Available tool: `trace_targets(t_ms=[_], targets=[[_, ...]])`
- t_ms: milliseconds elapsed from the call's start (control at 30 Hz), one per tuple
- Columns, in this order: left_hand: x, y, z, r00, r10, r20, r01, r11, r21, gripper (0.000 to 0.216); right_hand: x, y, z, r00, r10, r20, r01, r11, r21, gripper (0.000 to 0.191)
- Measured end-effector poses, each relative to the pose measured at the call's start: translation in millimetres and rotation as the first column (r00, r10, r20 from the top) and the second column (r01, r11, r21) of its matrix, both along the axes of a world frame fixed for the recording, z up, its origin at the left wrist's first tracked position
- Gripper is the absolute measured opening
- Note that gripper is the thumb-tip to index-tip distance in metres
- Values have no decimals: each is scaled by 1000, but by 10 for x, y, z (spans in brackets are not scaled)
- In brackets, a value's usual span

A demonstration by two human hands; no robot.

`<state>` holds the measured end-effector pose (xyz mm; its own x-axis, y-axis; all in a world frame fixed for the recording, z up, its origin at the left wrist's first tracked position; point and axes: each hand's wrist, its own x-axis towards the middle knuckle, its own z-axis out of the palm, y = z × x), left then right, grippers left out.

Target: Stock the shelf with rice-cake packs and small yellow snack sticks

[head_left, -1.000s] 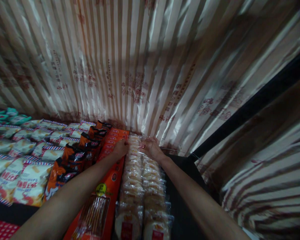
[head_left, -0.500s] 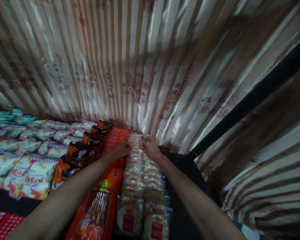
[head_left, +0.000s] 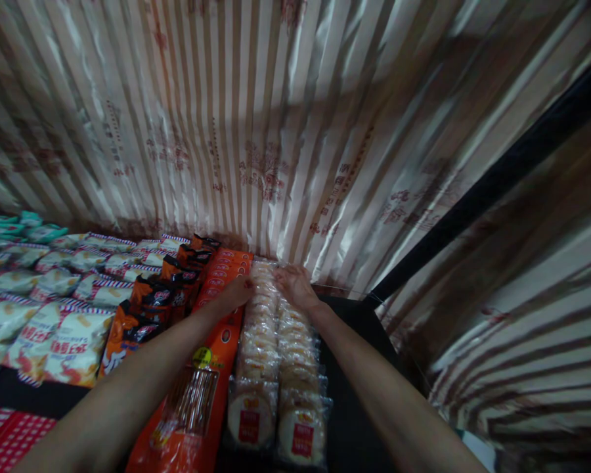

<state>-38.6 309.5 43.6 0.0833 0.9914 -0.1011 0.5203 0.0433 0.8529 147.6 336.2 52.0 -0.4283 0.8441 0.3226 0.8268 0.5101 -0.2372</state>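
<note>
Two overlapping rows of round crackers in clear wrappers with red labels, a left row point(head_left: 261, 341) and a right row point(head_left: 299, 368), run away from me on a black surface. At the far end of the left row is my left hand point(head_left: 240, 290), fingers curled in against the row's left edge; whatever they hold is hidden. My right hand point(head_left: 295, 286) lies over the far end of the right row, its fingers stretched out and apart. Under my left forearm is a row of long orange packs point(head_left: 211, 358) with stick-shaped food showing through a window.
Orange-and-black bags point(head_left: 150, 295) and several rows of white snack bags point(head_left: 79, 341) stand to the left, with teal packs point(head_left: 24, 226) beyond. A striped curtain point(head_left: 256, 131) hangs behind. A black pole point(head_left: 448, 210) slants up at right. Red-and-white patterned material point(head_left: 14, 433) shows at lower left.
The view has shifted slightly. My right hand's fingers, more curled before, are now straighter over the wrapped crackers. My left hand remains beside the left row.
</note>
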Motion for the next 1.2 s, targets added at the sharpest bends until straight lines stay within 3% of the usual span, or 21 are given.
trace_targets(t_ms=[200,333,533,767,900,1067,1200], targets=[[6,-10,0,1000,-10,22,9,1000,20,12,36,-4,29,999,39,15,-38,998,-39,5],[-9,-18,-25,999,-1,43,-1,999,44,11,14,-54,65,999,30,39,-31,999,26,22],[-16,-14,-94,993,-19,116,11,997,72,10,-15,-66,34,998,24,54,-22,999,-28,10],[-11,-29,-84,999,48,22,-49,999,6,13,-63,-28,-34,998,43,56,-43,999,-10,3],[-30,-81,-92,999,32,17,-33,999,26,15,-80,-17,-59,997,29,68,-33,998,50,4],[-45,-152,-44,992,101,-81,-96,994,60,14,-99,-29,-50,998,3,62,-7,998,62,6],[-53,-186,24,999,-30,-37,31,999,28,14,-105,-59,-12,997,-11,79,9,999,35,6]])
